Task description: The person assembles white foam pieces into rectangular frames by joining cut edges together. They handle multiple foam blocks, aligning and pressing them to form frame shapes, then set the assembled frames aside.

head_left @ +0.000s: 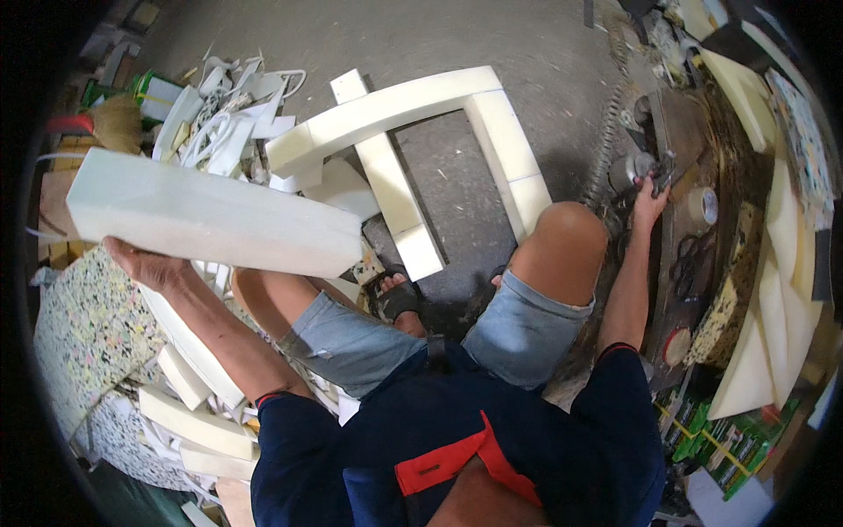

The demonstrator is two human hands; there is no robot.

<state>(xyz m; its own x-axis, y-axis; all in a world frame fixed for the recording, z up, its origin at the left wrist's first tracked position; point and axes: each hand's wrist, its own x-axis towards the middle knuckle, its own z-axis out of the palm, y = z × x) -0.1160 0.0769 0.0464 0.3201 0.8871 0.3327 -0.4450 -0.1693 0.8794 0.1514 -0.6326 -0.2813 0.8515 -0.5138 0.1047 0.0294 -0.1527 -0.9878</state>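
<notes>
A long white foam block rests across my left hand, which supports it from below near its far left end. Most of that hand's fingers are hidden under the block. Out to the right, my right hand is closed around the handle of a metal spray gun at the edge of a dark wooden bench. In front of my knees, a frame of pale cream foam bars lies on the floor, with another foam bar passing under it.
Foam offcuts pile up at the left, beside a speckled foam sheet. A coiled hose runs along the floor near the bench. On the bench lie a tape roll and dark scissors. Foam sheets lean at the far right.
</notes>
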